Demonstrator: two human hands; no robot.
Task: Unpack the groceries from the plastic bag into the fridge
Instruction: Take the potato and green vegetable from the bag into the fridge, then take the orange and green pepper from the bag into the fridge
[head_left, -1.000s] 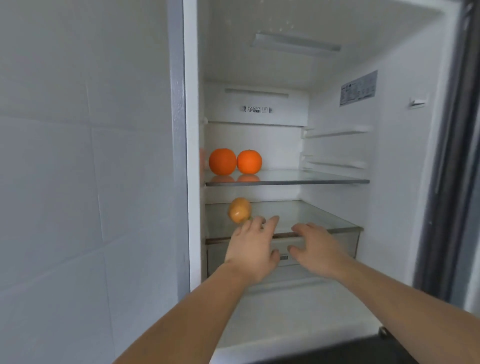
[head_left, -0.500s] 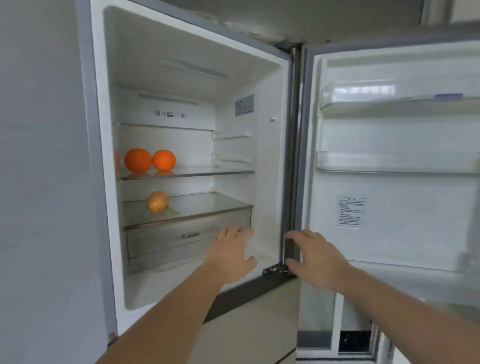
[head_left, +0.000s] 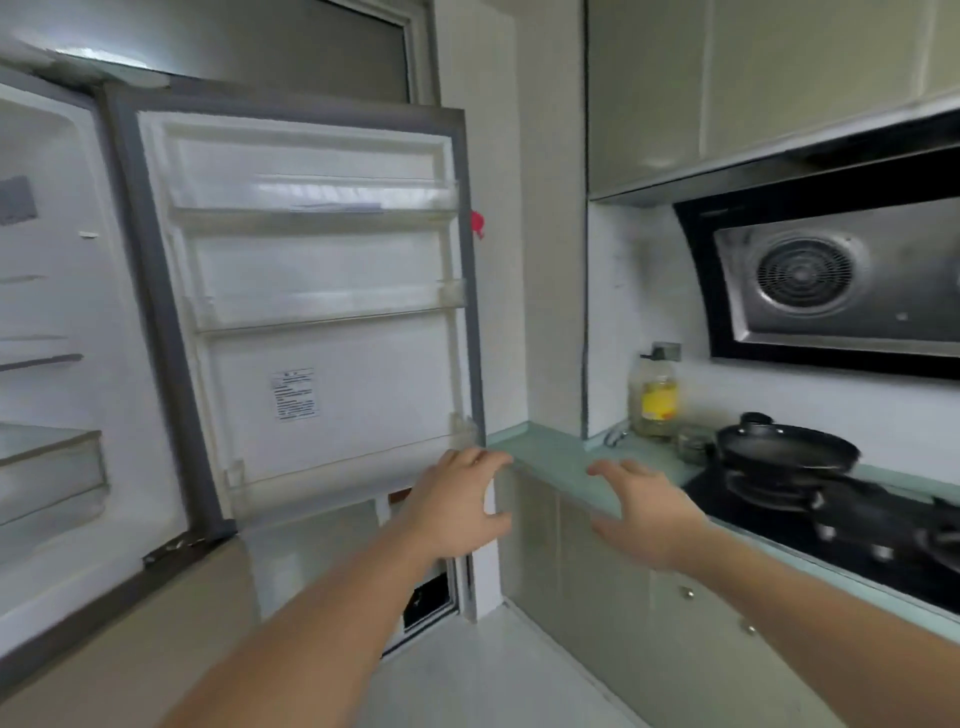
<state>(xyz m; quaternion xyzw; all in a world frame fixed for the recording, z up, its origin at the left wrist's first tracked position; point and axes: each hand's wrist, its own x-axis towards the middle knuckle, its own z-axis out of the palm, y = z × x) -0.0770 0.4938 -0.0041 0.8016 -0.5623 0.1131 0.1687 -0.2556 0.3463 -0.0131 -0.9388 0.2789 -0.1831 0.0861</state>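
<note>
Starting at the far left, the fridge (head_left: 62, 332) stood open, only a slice of its white inside in view with a glass shelf (head_left: 41, 358) and a drawer (head_left: 49, 467) under it; no groceries showed in that slice, and the plastic bag wasn't anywhere in shot, so can't say where it was; next over, the fridge door (head_left: 322, 291) was swung wide, its clear door racks (head_left: 317, 208) facing the camera and a small white label (head_left: 294, 395) stuck low on the inner panel; the left hand (head_left: 457, 506) was out in front of the door's lower right corner, fingers spread and loose, grip released with nothing in it; whether it touched the door edge I couldn't tell, pretty blurry; the right hand (head_left: 649, 514) hovered just beside it over the pale green surface (head_left: 550, 457), also slack and spread, holding nothing; further right on that surface sat a bottle with a yellow label (head_left: 655, 397), then a black pan (head_left: 787, 449) on the stove (head_left: 841, 525); above that hung a range hood (head_left: 831, 280) with a round vent, cabinets (head_left: 753, 83) over it.
</note>
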